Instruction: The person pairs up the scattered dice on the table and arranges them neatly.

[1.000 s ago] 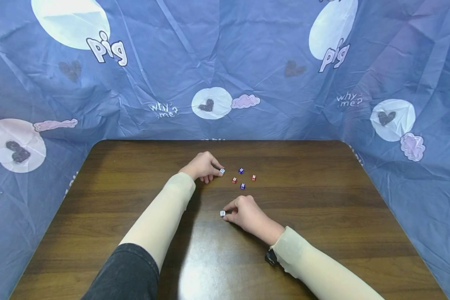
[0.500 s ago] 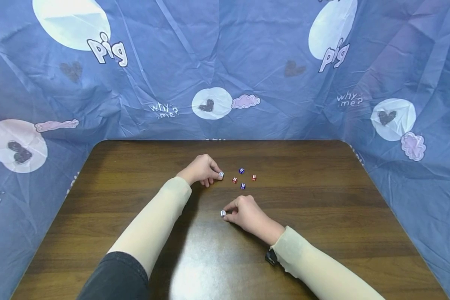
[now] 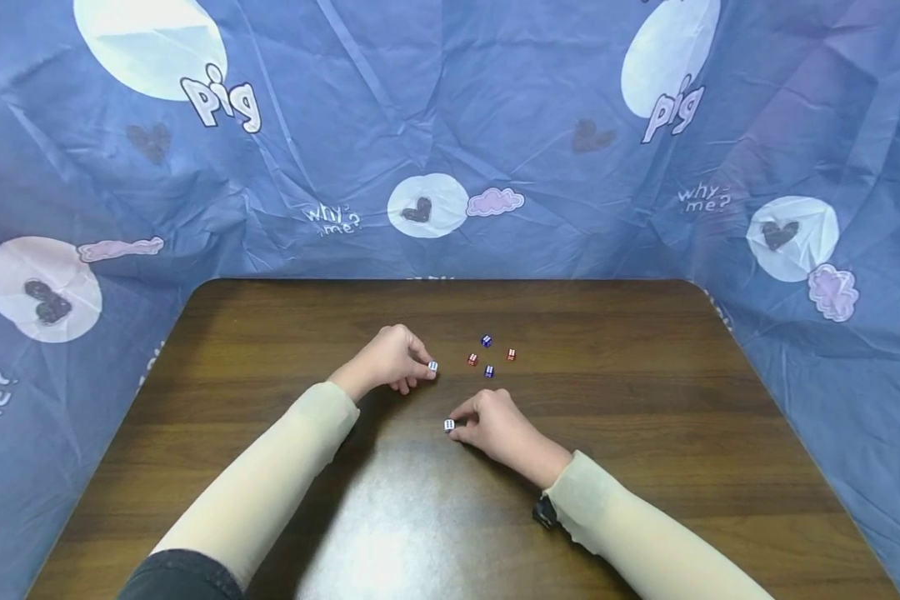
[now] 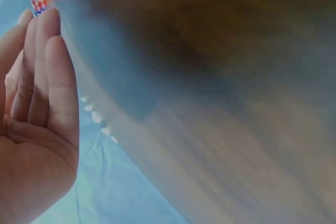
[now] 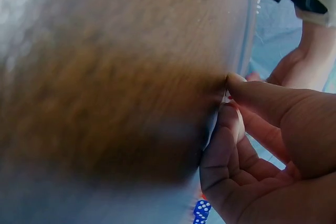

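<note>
Left arm: slants inward from the lower left of the head view, pale sleeve near the wrist, back of the hand up.
Left grip: pinches the left white die between thumb and forefinger, the other fingers beneath.
Right arm: enters from the lower right, slanting inward and away from the person.
Right grip: pinches the right white die between thumb and forefinger, fingertips pointing left.
Left white die: left of the coloured dice; a cube with equal sides, pips too small to count; contact with the counter cannot be told.
Right white die: nearer the person; also a cube, one pipped face toward the head camera.
Coloured dice: far blue die, near blue die, left red die and right red die sit apart on the counter.
Change over the last second: left grip and its die have come toward the person and slightly left; right grip stays nearly put; the coloured dice keep their arrangement.
</note>
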A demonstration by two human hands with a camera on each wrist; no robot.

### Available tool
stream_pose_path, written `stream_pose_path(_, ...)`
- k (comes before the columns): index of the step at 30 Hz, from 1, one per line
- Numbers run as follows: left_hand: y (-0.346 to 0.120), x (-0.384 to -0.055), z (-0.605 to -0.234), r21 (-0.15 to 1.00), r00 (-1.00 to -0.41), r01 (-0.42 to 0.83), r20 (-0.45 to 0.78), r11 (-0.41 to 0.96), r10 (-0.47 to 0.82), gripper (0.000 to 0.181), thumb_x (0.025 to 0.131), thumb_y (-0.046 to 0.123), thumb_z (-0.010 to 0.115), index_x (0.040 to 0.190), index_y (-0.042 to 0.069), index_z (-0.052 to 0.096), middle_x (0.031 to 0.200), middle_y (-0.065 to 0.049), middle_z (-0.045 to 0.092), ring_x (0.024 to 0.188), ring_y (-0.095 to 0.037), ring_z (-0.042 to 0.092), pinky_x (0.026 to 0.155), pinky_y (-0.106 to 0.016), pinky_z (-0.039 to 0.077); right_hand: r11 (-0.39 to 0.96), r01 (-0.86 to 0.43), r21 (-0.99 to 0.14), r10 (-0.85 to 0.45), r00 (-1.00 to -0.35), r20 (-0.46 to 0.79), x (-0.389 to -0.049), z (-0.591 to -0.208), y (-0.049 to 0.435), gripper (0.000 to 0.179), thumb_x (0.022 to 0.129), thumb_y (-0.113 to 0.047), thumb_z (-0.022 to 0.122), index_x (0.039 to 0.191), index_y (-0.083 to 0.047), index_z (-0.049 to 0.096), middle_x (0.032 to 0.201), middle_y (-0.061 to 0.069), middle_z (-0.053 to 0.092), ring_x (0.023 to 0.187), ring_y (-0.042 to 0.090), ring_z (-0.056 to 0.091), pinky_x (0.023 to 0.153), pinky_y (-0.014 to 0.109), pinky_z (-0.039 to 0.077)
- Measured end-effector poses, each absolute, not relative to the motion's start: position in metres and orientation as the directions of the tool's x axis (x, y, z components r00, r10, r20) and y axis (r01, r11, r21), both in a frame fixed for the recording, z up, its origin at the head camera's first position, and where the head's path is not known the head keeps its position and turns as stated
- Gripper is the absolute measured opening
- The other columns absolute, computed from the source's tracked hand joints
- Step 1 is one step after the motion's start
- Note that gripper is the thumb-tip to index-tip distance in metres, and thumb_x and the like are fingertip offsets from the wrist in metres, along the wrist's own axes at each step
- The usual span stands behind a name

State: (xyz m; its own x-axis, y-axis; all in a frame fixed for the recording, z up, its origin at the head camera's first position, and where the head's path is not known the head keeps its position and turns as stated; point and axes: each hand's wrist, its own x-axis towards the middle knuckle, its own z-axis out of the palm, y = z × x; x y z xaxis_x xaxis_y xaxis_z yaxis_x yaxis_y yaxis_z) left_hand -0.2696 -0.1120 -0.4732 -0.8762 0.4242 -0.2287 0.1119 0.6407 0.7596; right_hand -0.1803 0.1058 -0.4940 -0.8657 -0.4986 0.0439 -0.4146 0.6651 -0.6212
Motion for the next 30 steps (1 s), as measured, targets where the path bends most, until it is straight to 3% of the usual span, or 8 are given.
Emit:
stream_pose_path(17,-0.106,-0.208,-0.476,0.732,-0.855,0.208,-0.186,0.649,0.484,0.012,0.083,0.008,0.085,0.076,0.010,0.076,0.054,-0.002,0.065,0.044,-0.018,0.065,0.039,-0.028,0.051,0.688,-0.398,-0.607,-0.487,-0.873,0.021,-0.180,-0.495,0.106,0.014,0.083,-0.015,0.087,0.096,-0.011,0.082,0.058,-0.015,0.056,0.051,-0.001,0.049,0.047,0.021,0.042)
stream_pose_path(30,-0.096,-0.191,-0.480,0.673,-0.866,0.246,-0.170,0.698,0.470,0.022,0.082,0.011,0.087,0.068,0.015,0.071,0.052,0.001,0.063,0.041,-0.017,0.063,0.039,-0.028,0.052,0.675,-0.417,-0.609,-0.490,-0.870,0.053,-0.180,-0.493,0.105,0.013,0.081,-0.011,0.087,0.093,-0.009,0.082,0.058,-0.014,0.058,0.052,-0.001,0.049,0.048,0.021,0.042)
